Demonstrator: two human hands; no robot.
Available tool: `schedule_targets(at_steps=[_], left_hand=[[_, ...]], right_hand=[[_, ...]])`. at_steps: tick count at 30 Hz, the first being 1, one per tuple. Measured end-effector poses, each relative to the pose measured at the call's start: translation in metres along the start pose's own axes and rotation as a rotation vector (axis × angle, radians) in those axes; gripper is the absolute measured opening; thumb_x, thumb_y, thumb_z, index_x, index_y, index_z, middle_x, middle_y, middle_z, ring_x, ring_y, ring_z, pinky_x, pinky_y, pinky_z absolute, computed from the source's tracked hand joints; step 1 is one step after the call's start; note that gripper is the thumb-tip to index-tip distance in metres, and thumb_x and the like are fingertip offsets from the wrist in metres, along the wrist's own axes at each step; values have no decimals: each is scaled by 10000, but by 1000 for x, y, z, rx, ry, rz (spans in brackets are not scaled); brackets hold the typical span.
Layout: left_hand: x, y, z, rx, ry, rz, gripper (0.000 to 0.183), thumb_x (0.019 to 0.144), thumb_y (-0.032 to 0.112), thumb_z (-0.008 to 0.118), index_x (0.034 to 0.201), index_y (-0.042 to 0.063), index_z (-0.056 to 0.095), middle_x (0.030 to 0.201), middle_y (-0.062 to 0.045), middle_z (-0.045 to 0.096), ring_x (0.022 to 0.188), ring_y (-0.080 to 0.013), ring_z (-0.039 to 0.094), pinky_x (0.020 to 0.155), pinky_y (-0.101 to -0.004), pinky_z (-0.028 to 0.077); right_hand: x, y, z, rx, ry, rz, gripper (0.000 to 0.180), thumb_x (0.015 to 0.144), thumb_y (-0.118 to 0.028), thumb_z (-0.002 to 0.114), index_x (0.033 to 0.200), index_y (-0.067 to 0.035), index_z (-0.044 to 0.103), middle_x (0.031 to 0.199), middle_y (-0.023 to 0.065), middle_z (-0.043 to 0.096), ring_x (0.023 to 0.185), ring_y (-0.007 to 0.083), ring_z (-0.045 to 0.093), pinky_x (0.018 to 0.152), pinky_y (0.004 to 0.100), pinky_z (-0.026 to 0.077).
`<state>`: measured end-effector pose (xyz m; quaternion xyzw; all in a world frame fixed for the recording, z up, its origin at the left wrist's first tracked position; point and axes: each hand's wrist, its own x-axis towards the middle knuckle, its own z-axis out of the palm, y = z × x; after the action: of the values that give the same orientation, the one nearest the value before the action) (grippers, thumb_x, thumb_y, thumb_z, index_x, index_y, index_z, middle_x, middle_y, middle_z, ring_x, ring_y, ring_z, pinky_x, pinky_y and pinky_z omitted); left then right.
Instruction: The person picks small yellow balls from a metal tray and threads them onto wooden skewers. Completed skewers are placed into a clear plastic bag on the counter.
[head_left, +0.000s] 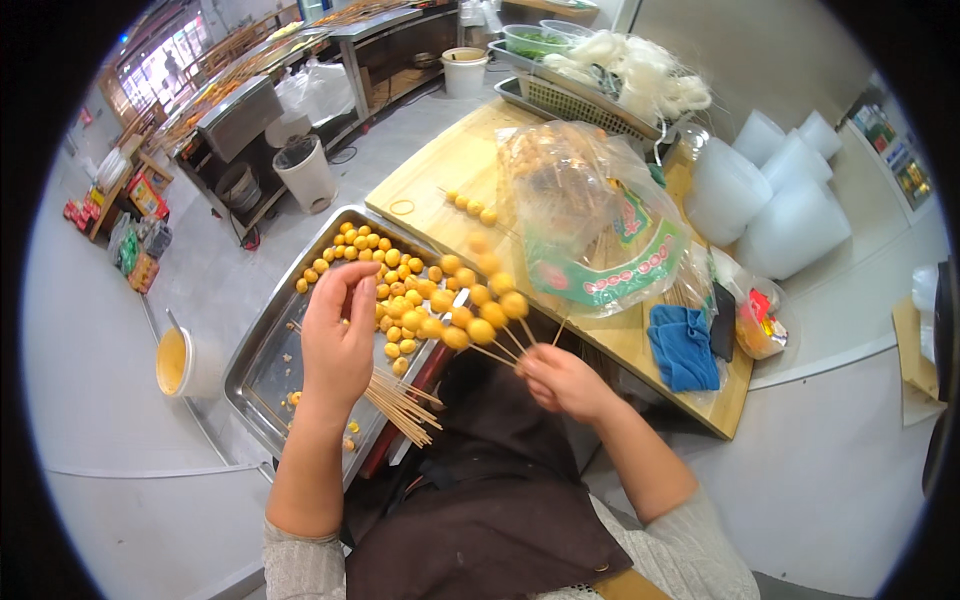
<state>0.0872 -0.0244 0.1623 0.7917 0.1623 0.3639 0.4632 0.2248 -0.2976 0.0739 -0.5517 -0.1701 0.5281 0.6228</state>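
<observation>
My right hand (566, 382) is shut on the bare ends of several wooden skewers threaded with round yellow food balls (480, 330). These loaded skewers fan out, blurred, over the tray's right edge. My left hand (337, 322) hovers above the metal tray (259, 375), fingers curled and thumb apart, with nothing visible in its grasp. Loose yellow balls (367, 240) fill the tray's far part. Beneath my left wrist, a bundle of bare bamboo skewers (405, 409) juts over the near rim. One loaded skewer (472, 206) lies on the wooden table (435, 169).
A printed clear plastic bag (600, 217) covers much of the table beside a blue cloth (681, 349). A rubber band (402, 207) lies near the corner. Stacked translucent containers (791, 232) stand right. A white bucket (187, 364) and a trash bin (306, 176) stand on the left.
</observation>
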Motion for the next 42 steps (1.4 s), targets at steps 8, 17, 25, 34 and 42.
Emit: schedule_targets(at_steps=[8,17,25,34,42], left_hand=[[-23,65,106,-168,-383,171,143,1016,62,579,1095,-9,674,977,-123,691,932,-218,677,832,-327,532],[-14,41,204,164,-520,209,425,995,110,540,1356,-112,502,1414,-331,505,1342,-450,485,1150,-419,380],[48,50,230,30,-190,-80,599,1005,234,556,1452,-132,394,1455,-353,469,1394,-449,432,1182,-441,330],[104,39,263,-124,-227,-142,468,1047,344,501,1335,-5,621,1350,-234,628,1297,-347,559,1131,-378,392],[158,9,323,77,-524,567,429,997,370,559,1298,87,676,1351,-155,648,1300,-344,553,1140,-391,398]], right_hand=[[-174,24,-32,278,379,-195,156,1072,-186,532,1104,-38,569,636,-33,385,485,67,324,434,231,250],[-163,55,-40,353,536,-404,250,1066,-179,522,1243,-8,567,645,-33,361,467,57,304,399,204,263],[-161,62,-47,249,454,-327,297,1064,-151,524,1309,13,556,655,-41,433,526,48,375,471,204,299],[-154,21,-78,500,173,-185,355,1052,-132,471,1349,52,535,590,-47,337,443,43,270,392,197,235],[-165,3,-102,514,221,-130,363,1037,-104,475,1356,58,535,572,-51,316,441,40,262,387,195,220]])
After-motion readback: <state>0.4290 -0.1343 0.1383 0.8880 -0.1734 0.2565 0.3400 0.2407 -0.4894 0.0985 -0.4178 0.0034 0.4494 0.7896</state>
